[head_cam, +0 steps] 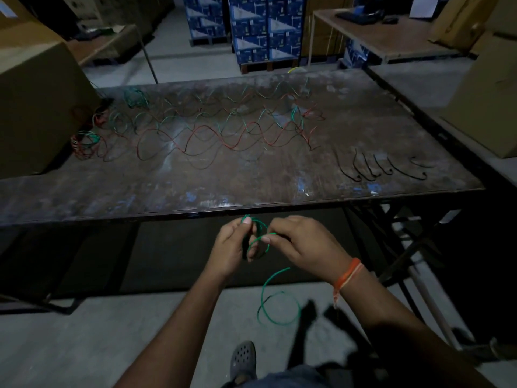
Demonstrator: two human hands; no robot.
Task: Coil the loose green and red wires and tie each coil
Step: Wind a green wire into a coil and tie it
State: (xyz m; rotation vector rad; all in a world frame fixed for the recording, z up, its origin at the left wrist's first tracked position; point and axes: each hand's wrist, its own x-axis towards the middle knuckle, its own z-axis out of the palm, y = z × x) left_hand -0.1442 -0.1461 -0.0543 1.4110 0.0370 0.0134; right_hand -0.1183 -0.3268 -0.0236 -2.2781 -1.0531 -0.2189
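Below the near edge of the table, my left hand [233,242] and my right hand [300,242] both pinch one green wire [264,299]. Small loops of it wrap around my left fingers, and its free end hangs down in two wide curls toward the floor. Several loose green and red wires [212,130] lie in wavy lines across the far half of the worn table [251,191]. A small green coil [135,98] sits at the far left, and a green and red bundle [85,140] lies by the left box.
Several short black ties [386,169] lie in a row at the table's right. A big cardboard box [33,107] stands on the left end and another box [486,102] at the right. Blue cartons [265,29] are stacked behind. My foot [243,359] is on the floor.
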